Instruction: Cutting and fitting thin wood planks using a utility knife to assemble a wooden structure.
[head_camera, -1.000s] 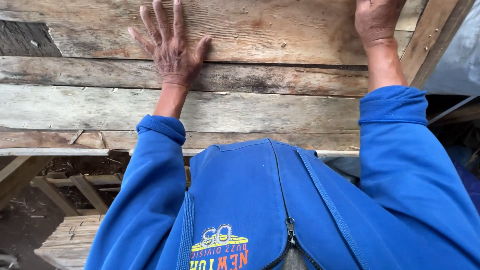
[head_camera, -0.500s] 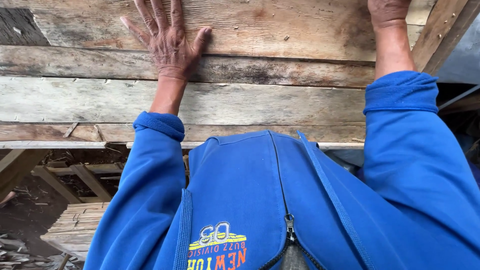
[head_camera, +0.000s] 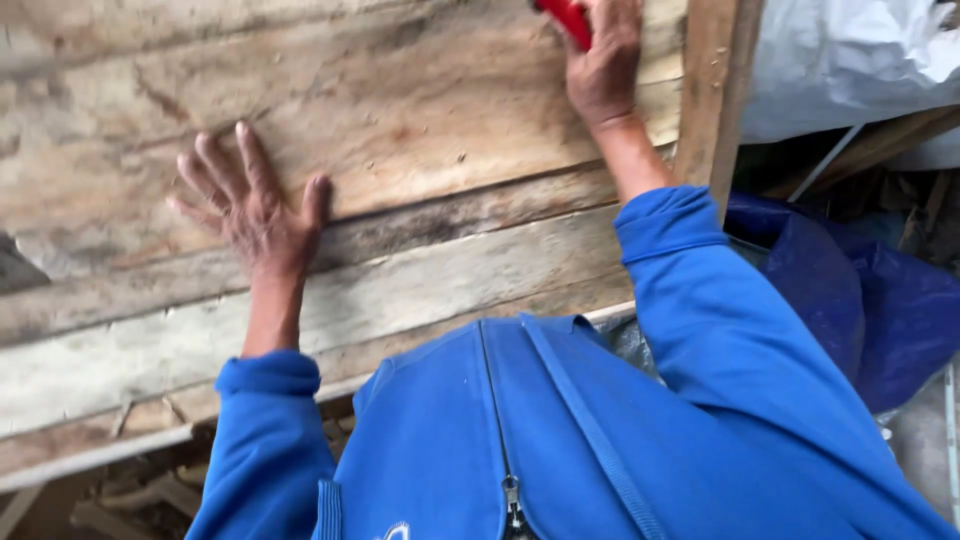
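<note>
The left hand (head_camera: 255, 210) lies flat on the wide weathered plank (head_camera: 400, 110), its fingers (head_camera: 215, 165) spread apart, probably to press the wood and keep it steady. The right hand (head_camera: 603, 62) has its fingers closed around a red tool (head_camera: 568, 18) at the plank's upper part, near the upright wooden post (head_camera: 715, 90); most of the tool is out of view. Blue plastic sheeting (head_camera: 850, 290) lies at the right.

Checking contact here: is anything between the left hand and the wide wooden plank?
Nothing visible: the left hand lies flat, fingers spread, directly on the wide wooden plank. The right hand grips a red object farther along it.
</note>
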